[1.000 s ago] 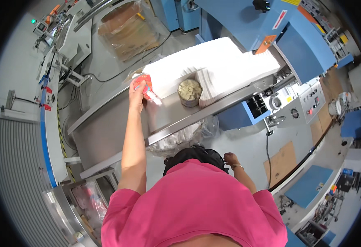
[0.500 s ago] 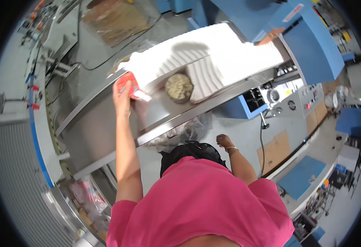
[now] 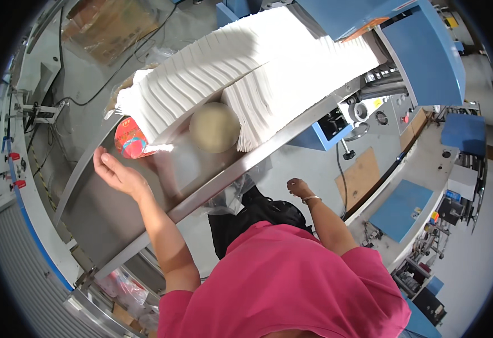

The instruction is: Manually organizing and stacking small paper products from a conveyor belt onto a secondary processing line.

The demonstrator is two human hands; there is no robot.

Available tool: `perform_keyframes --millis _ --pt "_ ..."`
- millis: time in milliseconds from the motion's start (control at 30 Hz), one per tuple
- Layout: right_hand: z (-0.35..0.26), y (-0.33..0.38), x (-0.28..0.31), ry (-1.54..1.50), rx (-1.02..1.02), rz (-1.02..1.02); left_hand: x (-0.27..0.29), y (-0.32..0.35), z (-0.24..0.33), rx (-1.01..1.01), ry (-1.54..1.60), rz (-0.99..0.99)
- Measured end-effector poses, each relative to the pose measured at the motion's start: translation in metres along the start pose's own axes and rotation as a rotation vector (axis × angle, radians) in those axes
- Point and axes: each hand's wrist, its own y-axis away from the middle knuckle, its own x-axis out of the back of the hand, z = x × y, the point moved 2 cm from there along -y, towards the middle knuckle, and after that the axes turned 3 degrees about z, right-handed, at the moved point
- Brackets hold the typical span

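The person wears a pink shirt (image 3: pixel 283 281) of soft matte fabric, nearest in the view. The right hand (image 3: pixel 298 187) hangs low beside the body, loosely curled and empty, with a thin bracelet (image 3: pixel 310 198) at the wrist; it touches nothing and lies below the near edge of the metal table (image 3: pixel 106 214).

The left hand (image 3: pixel 114 172) is raised over the table's left part, palm open, fingers spread and slightly bent, holding nothing. The table is a long, smooth grey steel surface with a bright raised rim along its near edge.

Just beyond the left hand's fingertips lies a red-orange packet (image 3: pixel 130 141), glossy and flattened, with a printed face. It lies apart from the hand, on the table, against the near left end of the paper stack. To its right stands a round, dull beige roll (image 3: pixel 214 127), seen from above.

Farther off lies the stack of white folded paper (image 3: pixel 229 73), a long ridged row of thin sheets running toward the far right. It ends at a blue machine housing (image 3: pixel 409 45) of painted sheet metal.
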Motion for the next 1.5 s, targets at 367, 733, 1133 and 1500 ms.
perform_keyframes --millis 367,733,1133,1500 --pt "-0.098 0.061 0.022 0.193 0.612 -0.057 -0.008 0.045 0.039 -0.630 -0.113 -0.449" --pt "-0.326 0.182 0.070 0.250 1.284 0.338 -0.051 0.093 0.079 -0.449 -0.405 -0.898" --pt "-0.314 0.177 0.063 0.351 1.167 0.502 -0.054 0.101 0.076 -0.320 -0.378 -0.924" --pt "-0.313 0.173 0.067 0.256 1.180 0.526 -0.027 0.108 0.084 -0.200 -0.522 -0.913"
